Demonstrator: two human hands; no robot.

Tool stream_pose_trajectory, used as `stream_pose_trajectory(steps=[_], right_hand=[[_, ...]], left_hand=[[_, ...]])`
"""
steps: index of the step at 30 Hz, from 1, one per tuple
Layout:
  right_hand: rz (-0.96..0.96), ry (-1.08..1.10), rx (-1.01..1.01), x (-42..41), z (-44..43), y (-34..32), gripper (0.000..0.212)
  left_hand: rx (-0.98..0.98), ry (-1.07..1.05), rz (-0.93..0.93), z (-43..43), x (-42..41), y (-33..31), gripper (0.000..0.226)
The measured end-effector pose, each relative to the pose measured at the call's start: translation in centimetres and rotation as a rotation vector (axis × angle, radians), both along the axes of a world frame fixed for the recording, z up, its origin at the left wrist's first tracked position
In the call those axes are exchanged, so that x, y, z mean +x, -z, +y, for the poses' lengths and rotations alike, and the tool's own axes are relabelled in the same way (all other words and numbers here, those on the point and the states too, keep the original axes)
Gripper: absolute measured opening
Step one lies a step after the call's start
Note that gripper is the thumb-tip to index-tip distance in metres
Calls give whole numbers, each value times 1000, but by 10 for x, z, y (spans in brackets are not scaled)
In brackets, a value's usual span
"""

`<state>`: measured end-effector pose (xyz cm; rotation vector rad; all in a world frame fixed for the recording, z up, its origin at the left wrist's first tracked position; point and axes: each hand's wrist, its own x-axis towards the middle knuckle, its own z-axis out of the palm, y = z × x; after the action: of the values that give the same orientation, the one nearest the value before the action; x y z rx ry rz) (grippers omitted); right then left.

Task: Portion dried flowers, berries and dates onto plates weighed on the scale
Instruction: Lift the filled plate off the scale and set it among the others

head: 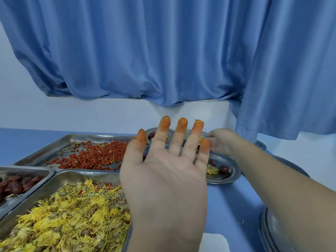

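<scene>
My left hand (163,171) is raised palm up over the blue table, fingers straight and spread. Its fingertips are stained orange, with yellow petal bits stuck on them, and it holds nothing. My right hand (221,140) reaches to the back and its curled fingers grip the rim of a small steel plate (206,133), mostly hidden behind my left fingers. A nearer steel plate (231,176) carries dried flowers, a date and a few berries. Another plate (154,132) at the back holds a date. Steel trays hold red berries (91,155), yellow dried flowers (69,211) and dates (16,182).
A stack of steel plates (272,231) sits at the bottom right under my right forearm. A white object (216,240), partly cut off, lies at the bottom edge. A blue curtain (163,51) hangs over the white wall behind the table.
</scene>
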<state>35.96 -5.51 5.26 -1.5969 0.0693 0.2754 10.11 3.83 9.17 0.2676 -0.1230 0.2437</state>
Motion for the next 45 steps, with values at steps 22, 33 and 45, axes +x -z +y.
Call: stream_pose_trajectory(steps=[22, 33, 45], right_hand=[[-477, 251, 158, -296, -183, 55, 17], [-778, 166, -819, -315, -191, 92, 37], [-660, 108, -1080, -314, -189, 95, 32]], left_hand=[[613, 238, 369, -32, -81, 68, 27], [745, 106, 291, 47, -125, 101, 35], [646, -122, 283, 72, -128, 112, 24]])
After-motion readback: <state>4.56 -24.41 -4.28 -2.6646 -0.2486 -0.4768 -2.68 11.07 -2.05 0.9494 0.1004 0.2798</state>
